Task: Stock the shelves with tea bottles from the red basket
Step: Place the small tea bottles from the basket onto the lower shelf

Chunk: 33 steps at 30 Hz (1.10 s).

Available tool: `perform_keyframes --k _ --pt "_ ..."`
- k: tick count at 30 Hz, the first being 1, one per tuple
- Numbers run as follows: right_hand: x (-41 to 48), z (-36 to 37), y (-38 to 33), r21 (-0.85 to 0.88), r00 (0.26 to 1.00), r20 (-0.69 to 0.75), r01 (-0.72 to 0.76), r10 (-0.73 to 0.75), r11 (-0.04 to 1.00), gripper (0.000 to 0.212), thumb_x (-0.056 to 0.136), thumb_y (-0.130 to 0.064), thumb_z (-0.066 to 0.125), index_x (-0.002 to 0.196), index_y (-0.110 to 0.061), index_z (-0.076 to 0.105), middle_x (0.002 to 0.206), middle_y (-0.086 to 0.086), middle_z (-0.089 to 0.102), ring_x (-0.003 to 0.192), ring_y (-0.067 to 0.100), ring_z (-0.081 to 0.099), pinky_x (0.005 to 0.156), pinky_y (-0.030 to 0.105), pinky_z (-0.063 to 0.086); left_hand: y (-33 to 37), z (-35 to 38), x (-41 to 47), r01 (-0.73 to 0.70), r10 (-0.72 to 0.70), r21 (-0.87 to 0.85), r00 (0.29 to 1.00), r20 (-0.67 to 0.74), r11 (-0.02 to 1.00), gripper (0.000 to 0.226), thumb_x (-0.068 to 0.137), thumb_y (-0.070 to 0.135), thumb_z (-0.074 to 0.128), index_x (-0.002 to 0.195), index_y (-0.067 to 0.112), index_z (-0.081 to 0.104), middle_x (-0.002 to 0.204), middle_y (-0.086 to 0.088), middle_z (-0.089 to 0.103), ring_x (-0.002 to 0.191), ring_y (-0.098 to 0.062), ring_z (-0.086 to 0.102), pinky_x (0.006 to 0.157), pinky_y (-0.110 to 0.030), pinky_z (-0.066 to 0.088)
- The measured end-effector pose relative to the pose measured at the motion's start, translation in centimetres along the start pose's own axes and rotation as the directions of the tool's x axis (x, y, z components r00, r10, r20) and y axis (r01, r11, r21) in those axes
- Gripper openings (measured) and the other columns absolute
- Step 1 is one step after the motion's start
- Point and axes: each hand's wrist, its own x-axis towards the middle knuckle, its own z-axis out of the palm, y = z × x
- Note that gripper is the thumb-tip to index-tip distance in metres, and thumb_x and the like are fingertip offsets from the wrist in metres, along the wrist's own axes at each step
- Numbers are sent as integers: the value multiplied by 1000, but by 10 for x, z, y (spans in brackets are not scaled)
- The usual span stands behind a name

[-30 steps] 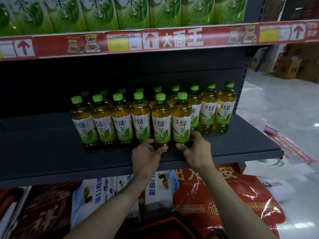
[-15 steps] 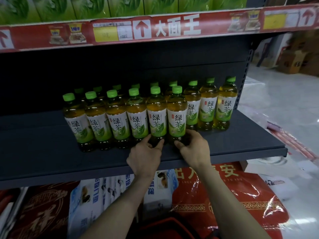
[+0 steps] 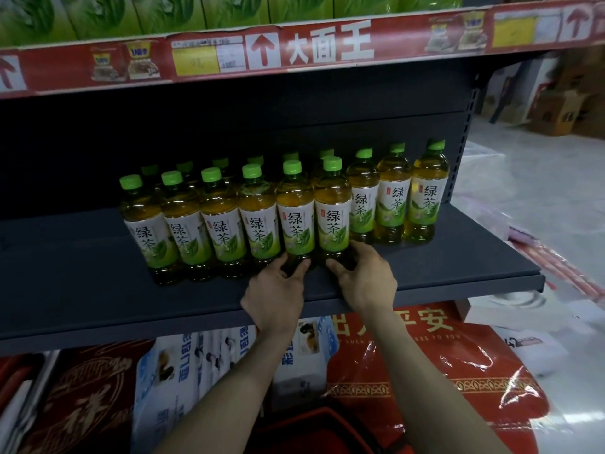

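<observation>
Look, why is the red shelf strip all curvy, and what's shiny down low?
Head view: the wide-angle lens bows the red shelf strip; glare streaks the plastic-wrapped red bag below; the back panel sits in deep shadow; the floor at right looks pale and soft; the tea bottles look sharp.

The only view comes from a wide-angle camera worn on the person's head. It stands close to the dark shelf [image 3: 98, 290] and faces forward and slightly down. The tea bottles [image 3: 294, 217] sit near the middle of the frame. The upper shelf's red strip [image 3: 327, 50] bows across the top. Both forearms enter from the near bottom edge, the left hand [image 3: 276, 290] and right hand [image 3: 366, 280] centred. The red basket [image 3: 314, 424] is cut off at the bottom edge, and the floor [image 3: 540, 191] recedes far right.
</observation>
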Motion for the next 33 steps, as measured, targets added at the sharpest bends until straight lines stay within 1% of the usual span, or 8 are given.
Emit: perform_keyframes --k 8,13,15,17,20,22,28,33 --pt "8 -8 -1 42 994 99 -44 39 998 57 86 -51 76 136 -28 62 132 -5 68 122 23 63 95 41 54 2 -1 -2 -3 3 5 1000 -13 1000 52 83 68 74 126 38 74 70 22 62 87 -14 72 83 -40 58" --pt "21 -34 13 302 990 113 -120 89 946 38 93 -25 74 129 -13 68 122 4 73 116 20 66 94 24 47 11 -7 -18 -85 66 -290 995 -73 953 17 92 31 77 108 29 79 77 13 69 70 -4 65 71 -34 60" --pt "24 -48 23 323 992 25 -126 124 938 38 93 -20 71 131 -12 67 122 6 73 114 20 66 95 23 45 26 -6 -36 -192 220 -374 975 32 907 20 96 20 71 115 26 77 88 10 73 78 -3 68 70 -15 54" --pt "28 -58 31 363 986 -36 -137 161 922 41 93 -19 71 133 -12 64 122 7 72 111 20 65 95 24 45 49 4 -46 -219 336 -460 923 188 860 26 100 19 66 125 24 73 102 10 75 89 -2 71 76 -13 55" --pt "36 -66 41 391 988 -38 -122 148 912 48 92 -20 71 138 -14 60 125 9 71 114 22 65 100 31 50 86 28 -44 -83 320 -529 870 375 844 38 105 23 58 143 26 61 128 18 65 107 16 62 85 -1 46" --pt "40 -71 45 403 992 -24 -101 121 910 54 91 -20 71 142 -16 57 127 7 70 120 24 64 105 39 51 105 46 -39 -7 289 -520 838 464 854 43 107 24 53 150 26 53 129 23 57 100 29 52 81 6 40" --pt "56 -77 54 438 997 42 -73 60 896 62 92 -14 62 152 -22 45 122 -3 59 106 12 56 84 21 46 128 86 -30 167 200 -530 800 566 831 51 100 52 48 147 34 56 147 17 55 136 -6 49 121 -36 35" --pt "65 -69 59 447 997 49 -71 54 892 53 99 -21 61 150 -21 47 118 -7 58 108 11 56 74 9 41 131 104 -33 173 196 -579 832 518 797 47 108 42 47 154 34 48 155 4 51 136 -8 46 115 -30 34"
